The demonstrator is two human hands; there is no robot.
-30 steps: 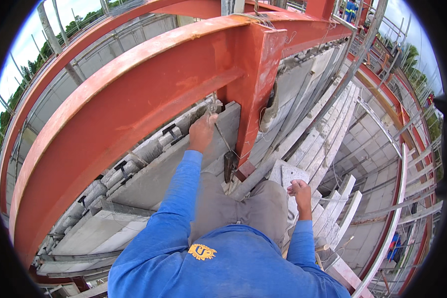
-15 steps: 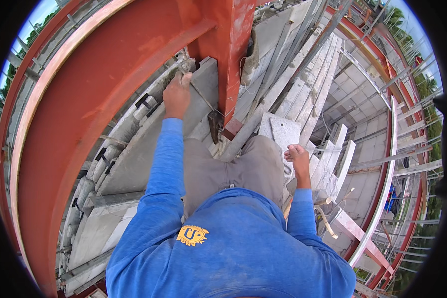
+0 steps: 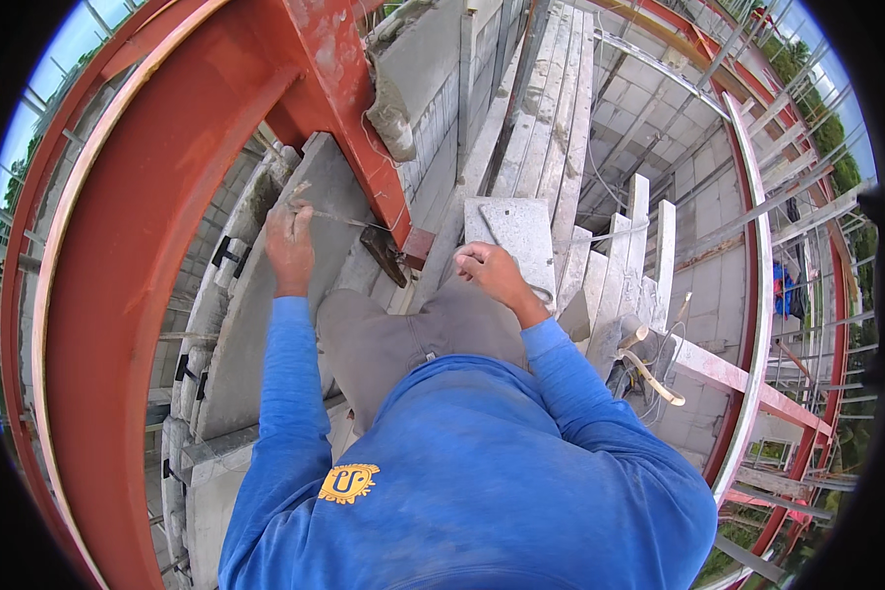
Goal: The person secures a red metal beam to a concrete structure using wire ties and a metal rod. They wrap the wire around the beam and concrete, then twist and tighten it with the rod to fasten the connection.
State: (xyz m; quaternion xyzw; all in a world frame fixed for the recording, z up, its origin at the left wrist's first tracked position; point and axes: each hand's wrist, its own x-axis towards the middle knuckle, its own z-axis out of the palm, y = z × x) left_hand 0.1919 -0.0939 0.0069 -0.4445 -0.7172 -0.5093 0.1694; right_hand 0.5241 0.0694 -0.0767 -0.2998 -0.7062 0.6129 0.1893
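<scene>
My left hand (image 3: pixel 290 246) is closed at the upper edge of an upright grey panel (image 3: pixel 265 305). A thin rod (image 3: pixel 339 218) runs from its fingers toward a dark, rusty metal piece (image 3: pixel 383 256) at the foot of a red steel column (image 3: pixel 349 128). My right hand (image 3: pixel 497 270) hovers in front of my lap with its fingers curled in. Whatever those fingers may hold is hidden. Just beyond them lies a speckled light-grey slab (image 3: pixel 526 236) with a dark bent bar (image 3: pixel 490 224) on it.
A wide curved red beam (image 3: pixel 118 295) fills the left side. Long, cement-stained planks (image 3: pixel 551 108) stretch away ahead. Shorter upright boards (image 3: pixel 639 236) and a light-coloured curved handle (image 3: pixel 654 379) stand at right. Below is a block wall (image 3: pixel 708 216), with scaffold pipes (image 3: pixel 806 236) beyond.
My view has swung to the right. My right hand has moved left, from the slab's right edge to in front of my lap. The left hand stays by the panel's top, with the rod lying flatter.
</scene>
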